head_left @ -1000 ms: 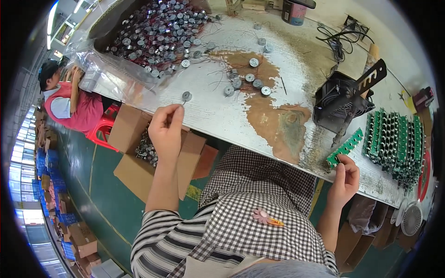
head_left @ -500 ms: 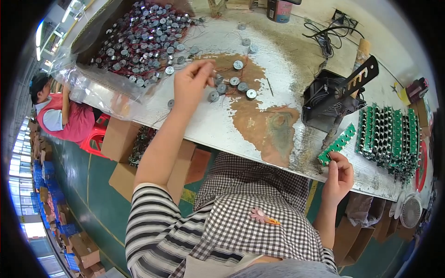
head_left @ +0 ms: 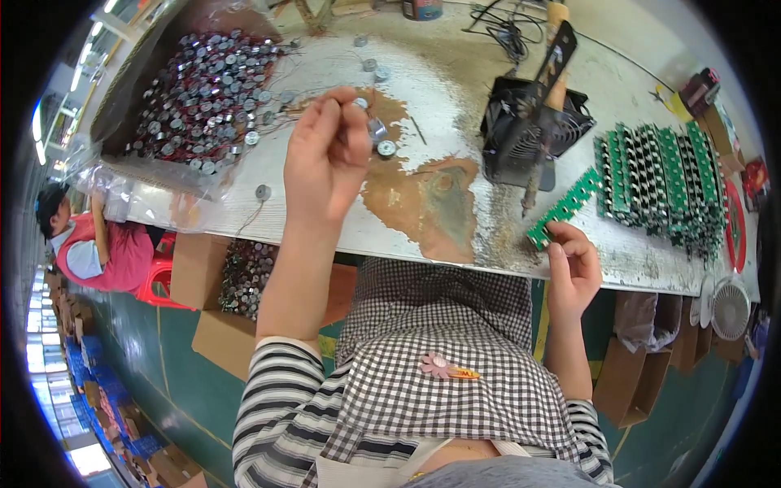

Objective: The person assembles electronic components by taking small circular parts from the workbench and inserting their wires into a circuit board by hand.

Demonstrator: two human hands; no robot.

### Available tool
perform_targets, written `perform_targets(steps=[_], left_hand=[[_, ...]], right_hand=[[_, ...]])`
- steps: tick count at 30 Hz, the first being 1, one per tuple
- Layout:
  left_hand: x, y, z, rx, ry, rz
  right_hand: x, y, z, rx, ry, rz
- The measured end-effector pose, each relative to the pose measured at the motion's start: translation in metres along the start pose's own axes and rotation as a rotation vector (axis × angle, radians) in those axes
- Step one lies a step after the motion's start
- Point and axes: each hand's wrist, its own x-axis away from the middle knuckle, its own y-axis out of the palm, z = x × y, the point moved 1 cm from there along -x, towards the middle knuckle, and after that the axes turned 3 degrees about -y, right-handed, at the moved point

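Note:
My left hand (head_left: 329, 154) is over the table with its fingers curled in; whatever is in them, if anything, is hidden. Beside its fingertips are a few small round silver motors (head_left: 386, 149), some partly covered by the hand. My right hand (head_left: 574, 264) is at the table's front edge, pinching the near end of a narrow green circuit board strip (head_left: 567, 203) between thumb and fingers. The strip slants up and away to the right, close to the tip of a soldering iron (head_left: 530, 191) that leans on a black fan (head_left: 503, 122).
An open box (head_left: 114, 122) full of wired motors stands at the left. Stacked green circuit boards (head_left: 663, 183) lie at the right, near a small white fan (head_left: 730, 309). Black cables (head_left: 508, 32) lie at the back. A person in a pink vest (head_left: 102, 260) sits at far left.
My left hand has moved rightward among the loose motors, its fingers more curled now. The right hand keeps its pinch on the circuit board. The whole view has shifted a little.

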Motion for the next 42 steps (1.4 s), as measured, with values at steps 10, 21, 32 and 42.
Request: perform_targets(steps=[10,21,32,42], left_hand=[[0.069,0.036,-0.077,-0.191,-0.596,0.028],[0.057,0.035,-0.11,-0.227,-0.595,0.053],[0.051,0.051,-0.116,-0.389,-0.606,0.107],[0.049,0.057,-0.116,-0.396,-0.583,0.079]], right_hand=[[-0.008,0.009,-0.008,0.247,-0.3,-0.032],[-0.017,0.018,-0.008,0.299,-0.428,-0.106],[-0.016,0.015,-0.008,0.178,-0.383,-0.089],[-0.018,0.019,-0.011,0.293,-0.456,-0.082]])
